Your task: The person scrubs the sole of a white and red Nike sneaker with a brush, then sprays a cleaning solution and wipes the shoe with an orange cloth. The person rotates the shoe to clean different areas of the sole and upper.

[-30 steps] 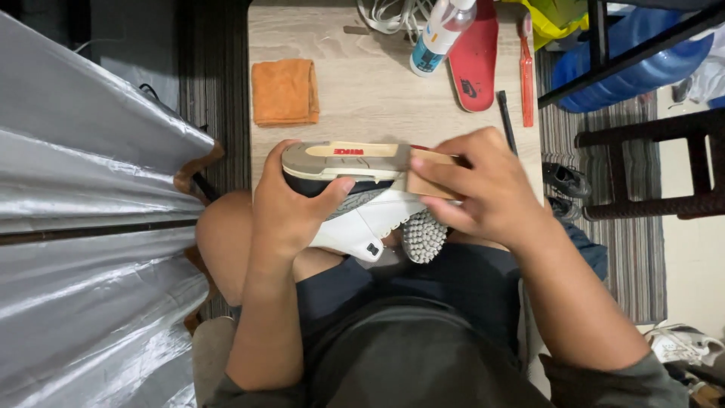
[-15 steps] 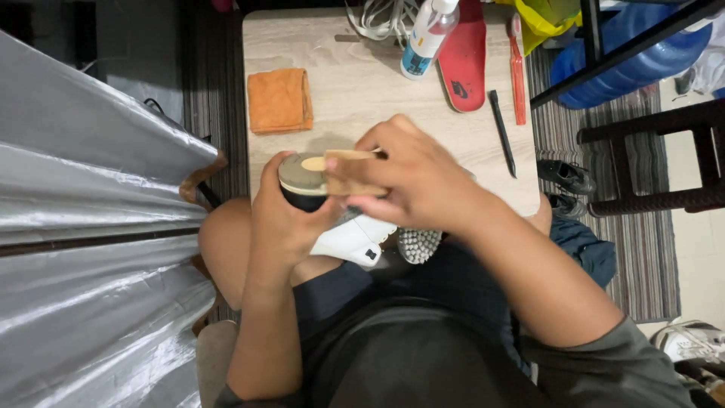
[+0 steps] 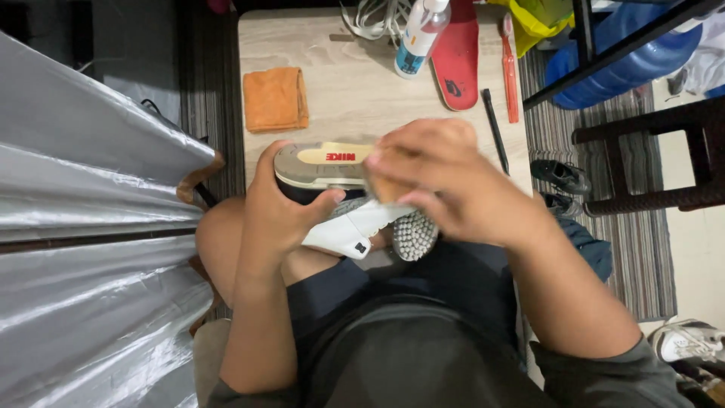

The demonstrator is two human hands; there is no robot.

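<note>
Pale wood-grain table (image 3: 355, 98) fills the far scene, with silver sheeting on the left. Over the lap, a sneaker (image 3: 332, 189) is held sole-up, clamped at its heel end by the left hand (image 3: 283, 208), thumb pressed against the white upper. A wooden brush (image 3: 404, 219) is gripped in the curled right hand (image 3: 438, 177) against the sole. Steadier scrubbing is likely served by a firm clamp and short strokes. Farther off lie an orange cloth (image 3: 276, 98), a spray bottle (image 3: 417, 38) and a red insole (image 3: 457, 57).
</note>
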